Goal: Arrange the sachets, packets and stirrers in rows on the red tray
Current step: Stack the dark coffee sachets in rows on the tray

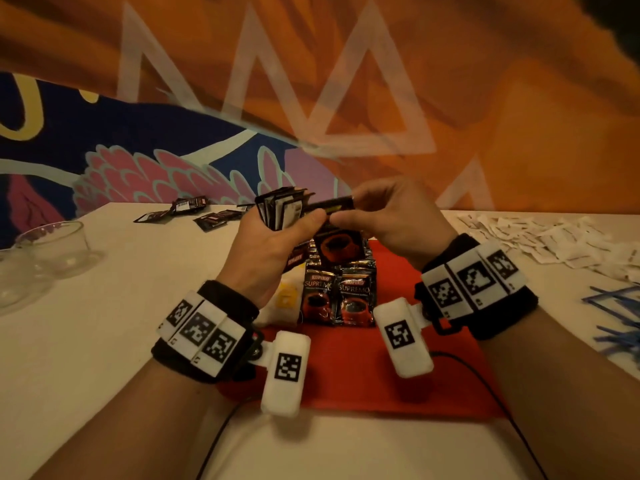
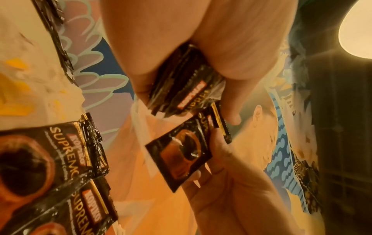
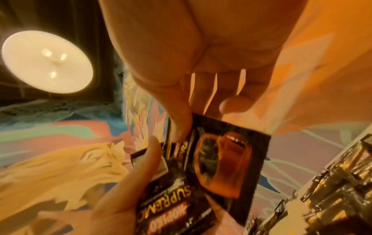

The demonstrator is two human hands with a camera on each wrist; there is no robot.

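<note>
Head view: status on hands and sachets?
Left hand grips sachet stack. Right hand pinches one sachet. Two rows on red tray. Nothing blocking.

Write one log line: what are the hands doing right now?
left hand: holds stack of coffee sachets | right hand: pinches one sachet from stack | red tray: sachet row started

A café-like room: painted mural wall (image 1: 346,98), coffee sachets (image 1: 337,299), glass cups (image 1: 52,244).
</note>
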